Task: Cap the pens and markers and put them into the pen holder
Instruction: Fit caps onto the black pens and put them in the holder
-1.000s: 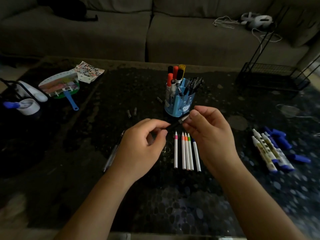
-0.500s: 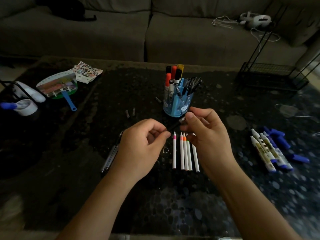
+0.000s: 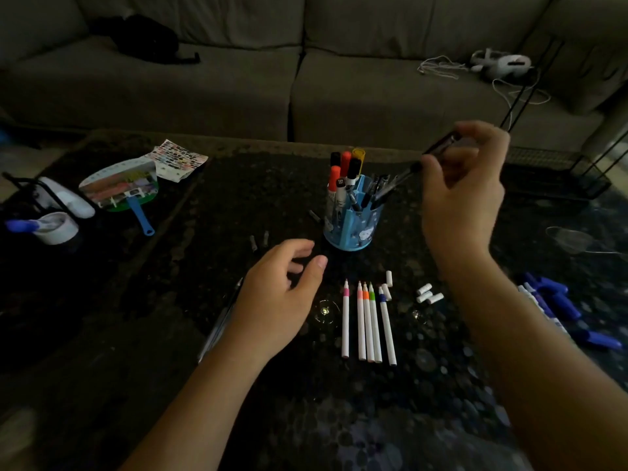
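A blue pen holder (image 3: 353, 229) stands mid-table with several markers and dark pens in it. My right hand (image 3: 462, 195) is raised to the right of the holder and grips a black pen (image 3: 436, 149) that slants down towards the holder's rim. My left hand (image 3: 278, 294) hovers open and empty over the table, left of the holder. Several thin white uncapped pens (image 3: 368, 321) lie side by side in front of me, with small white caps (image 3: 429, 294) loose beside them. Blue-and-white markers (image 3: 550, 300) and blue caps lie at the far right.
Clear pens (image 3: 221, 321) lie partly under my left wrist. Small dark caps (image 3: 258, 240) lie left of the holder. A hand fan (image 3: 122, 188), a sticker sheet and a white cup (image 3: 56, 227) sit at the table's left. A sofa (image 3: 306, 79) runs behind, a black wire rack (image 3: 577, 158) at right.
My hands have parted. The right hand lifted the black pen up and right, above the holder. The left hand let go, opened and dropped towards the table.
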